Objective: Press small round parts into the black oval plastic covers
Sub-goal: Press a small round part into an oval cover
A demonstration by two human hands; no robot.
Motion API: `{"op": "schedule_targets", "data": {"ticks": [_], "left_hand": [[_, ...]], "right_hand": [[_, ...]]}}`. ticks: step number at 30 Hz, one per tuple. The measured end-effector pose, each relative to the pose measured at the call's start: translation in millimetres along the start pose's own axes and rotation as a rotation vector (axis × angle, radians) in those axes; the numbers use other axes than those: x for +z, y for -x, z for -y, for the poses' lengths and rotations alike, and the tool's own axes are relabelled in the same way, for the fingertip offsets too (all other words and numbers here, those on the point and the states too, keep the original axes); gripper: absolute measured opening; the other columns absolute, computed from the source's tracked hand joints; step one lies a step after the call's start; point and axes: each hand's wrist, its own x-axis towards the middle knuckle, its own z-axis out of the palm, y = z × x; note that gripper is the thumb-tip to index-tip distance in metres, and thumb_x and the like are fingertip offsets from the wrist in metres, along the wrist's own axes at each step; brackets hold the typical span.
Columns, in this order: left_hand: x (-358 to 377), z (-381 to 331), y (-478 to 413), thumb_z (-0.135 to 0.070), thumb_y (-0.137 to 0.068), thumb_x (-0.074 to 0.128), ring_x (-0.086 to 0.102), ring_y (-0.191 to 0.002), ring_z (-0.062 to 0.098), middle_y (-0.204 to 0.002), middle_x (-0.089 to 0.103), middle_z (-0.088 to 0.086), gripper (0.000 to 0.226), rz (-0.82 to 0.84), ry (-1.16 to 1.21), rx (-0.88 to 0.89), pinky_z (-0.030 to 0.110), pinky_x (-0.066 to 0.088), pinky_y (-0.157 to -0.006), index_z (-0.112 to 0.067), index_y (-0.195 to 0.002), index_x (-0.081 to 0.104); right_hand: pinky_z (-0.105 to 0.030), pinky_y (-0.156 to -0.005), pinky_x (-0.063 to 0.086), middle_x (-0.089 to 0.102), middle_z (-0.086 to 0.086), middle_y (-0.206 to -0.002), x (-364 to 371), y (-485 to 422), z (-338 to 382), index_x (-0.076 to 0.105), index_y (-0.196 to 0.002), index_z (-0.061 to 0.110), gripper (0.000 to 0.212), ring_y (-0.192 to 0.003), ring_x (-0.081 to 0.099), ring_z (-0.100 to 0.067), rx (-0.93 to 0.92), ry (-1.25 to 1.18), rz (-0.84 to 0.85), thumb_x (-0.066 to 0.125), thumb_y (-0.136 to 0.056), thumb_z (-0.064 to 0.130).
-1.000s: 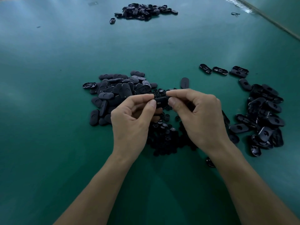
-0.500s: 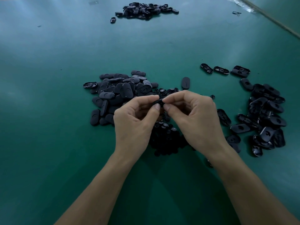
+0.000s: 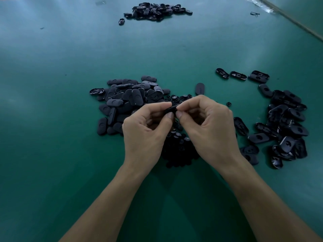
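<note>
- The person held one black oval cover [image 3: 172, 109] above the counter [image 3: 52, 88], between the fingertips of both hands and just over the near-middle pile of small round parts [image 3: 180, 147].
- The left hand [image 3: 145, 130] pinched the cover's left end, with the thumb nearer and the forefinger on the far side. Its other fingers were curled underneath.
- The right hand [image 3: 209, 126] pinched at the cover's right end with its thumb and forefinger tips drawn together. Those fingers hid the spot, so whether a round part sat under them could not be told.
- The cover's long axis ran left to right and tilted a little upward toward the right. It was seen nearly edge-on, so its hollow side did not show.
- Both hands touched the cover from opposite ends, and neither was nearer. The pressing seemed to fall to the right hand, with the left as the brace.
- The left heap [image 3: 125, 102] of covers lay just beyond the left hand, mostly smooth side up.
- The right heap [image 3: 288, 124] lay well to the right, with many covers hollow side up. These were probably the finished ones.
- The far heap [image 3: 155, 10] lay at the counter's far side.
</note>
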Motion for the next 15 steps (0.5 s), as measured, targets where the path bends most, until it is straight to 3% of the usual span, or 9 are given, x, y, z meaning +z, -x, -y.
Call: {"op": "schedule_targets", "data": {"ticks": [6,15], "left_hand": [[-0.5,-0.9,-0.1,0.004,-0.086,0.072,0.073,-0.082,0.007,-0.087,0.077,-0.009,0.025,0.005,0.006,0.015,0.017,0.055,-0.074,-0.019,-0.097,0.072],[-1.1,0.1,0.8,0.002,-0.087,0.071,0.073,-0.082,0.012,-0.087,0.076,-0.001,0.022,0.017,0.000,0.003,0.025,0.058,-0.075,-0.017,-0.097,0.072]], "right_hand": [[-0.015,-0.067,0.054,0.071,0.013,-0.077,0.0,0.0,-2.0,0.071,-0.087,0.023,0.017,-0.072,0.069,-0.004,0.004,0.007,0.019,0.073,-0.087,0.006],[-0.012,-0.070,0.053,0.072,0.019,-0.082,3.8,2.1,-4.1,0.076,-0.090,0.020,0.014,-0.075,0.069,0.003,0.007,0.018,-0.019,0.075,-0.086,0.007]]}}
